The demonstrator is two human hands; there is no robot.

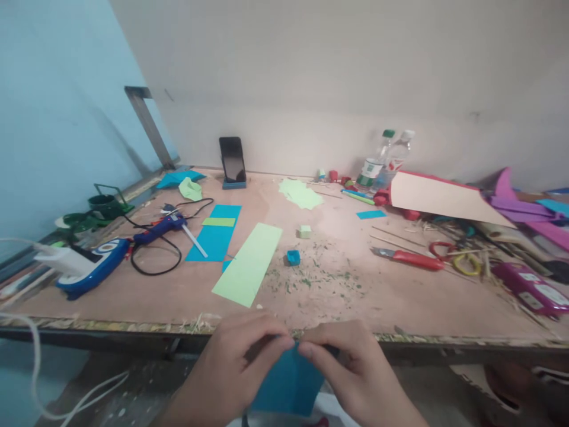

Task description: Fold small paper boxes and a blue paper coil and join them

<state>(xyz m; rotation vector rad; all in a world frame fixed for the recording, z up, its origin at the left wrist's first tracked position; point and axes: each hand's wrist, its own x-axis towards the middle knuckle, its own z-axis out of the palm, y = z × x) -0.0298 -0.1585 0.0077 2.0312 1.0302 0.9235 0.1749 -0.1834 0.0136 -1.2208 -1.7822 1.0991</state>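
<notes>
Both hands pinch the top edge of a blue sheet of paper (288, 382) that hangs below the table's front edge. My left hand (240, 365) grips it with thumb and fingers near the middle of that edge. Close beside it, my right hand (351, 367) pinches the same edge, thumb tips almost touching. On the table just beyond lie a small blue folded paper piece (293, 257) and a small pale green paper cube (304, 232). A long light green paper strip (249, 264) lies to the left of them.
At left are a blue glue gun (162, 229) with its black cord, and a blue-and-white power strip (95, 270). A phone (233, 160) stands at the back. To the right lie a red-handled utility knife (411, 258), scissors (464, 261) and bottles (373, 166). Green scraps dot the middle.
</notes>
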